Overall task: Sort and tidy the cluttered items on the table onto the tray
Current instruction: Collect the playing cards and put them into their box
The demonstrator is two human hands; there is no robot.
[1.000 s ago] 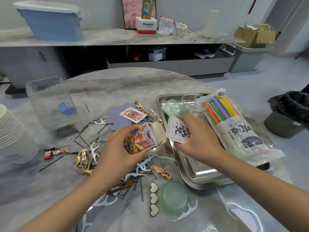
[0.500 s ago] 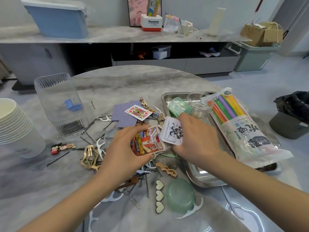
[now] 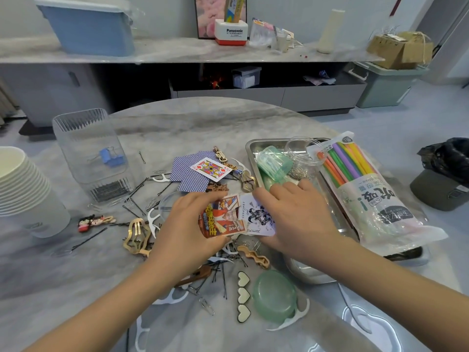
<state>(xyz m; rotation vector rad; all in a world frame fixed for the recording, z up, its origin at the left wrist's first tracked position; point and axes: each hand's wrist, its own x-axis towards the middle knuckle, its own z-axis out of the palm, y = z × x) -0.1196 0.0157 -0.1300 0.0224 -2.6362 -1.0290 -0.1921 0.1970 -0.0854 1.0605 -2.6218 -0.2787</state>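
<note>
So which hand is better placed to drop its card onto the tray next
The right hand, probably. It pinches the joker card right beside the tray, its fingers over the rim. The left hand holds the colourful card pack farther out, over the clutter.

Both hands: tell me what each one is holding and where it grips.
The left hand grips a red card box by its left side and lower edge. The right hand holds a joker card along its right edge.

Blue storage bin [image 3: 88,29] on the back counter [image 3: 177,50]; cardboard box [image 3: 401,48]; black bag [image 3: 449,158]
</note>
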